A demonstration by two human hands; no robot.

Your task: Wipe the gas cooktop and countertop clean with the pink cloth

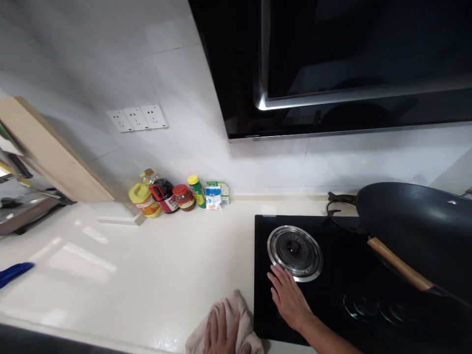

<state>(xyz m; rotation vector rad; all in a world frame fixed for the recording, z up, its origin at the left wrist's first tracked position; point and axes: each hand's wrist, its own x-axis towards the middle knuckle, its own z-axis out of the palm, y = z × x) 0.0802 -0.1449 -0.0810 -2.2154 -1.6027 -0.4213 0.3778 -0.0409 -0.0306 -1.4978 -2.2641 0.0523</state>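
Observation:
My left hand [220,334] lies on a crumpled pale pink cloth [239,314] at the front of the white counter, its fingers stretched out and pressing flat on the fabric. The cloth's right side reaches the edge of the black glass cooktop [263,295]. Over the cooktop is my right hand [289,297], palm down with fingers extended and nothing in it. Its fingertips are at the near rim of the round burner [295,253] with a silver ring; whether they touch it I cannot tell.
A large black wok [416,221] with a wooden handle [400,263] covers the cooktop's right side. The range hood [332,118] hangs above. Against the wall stand a yellow jug [145,200], a dark sauce bottle [165,196], a red-lidded jar [184,197] and packets [214,197].

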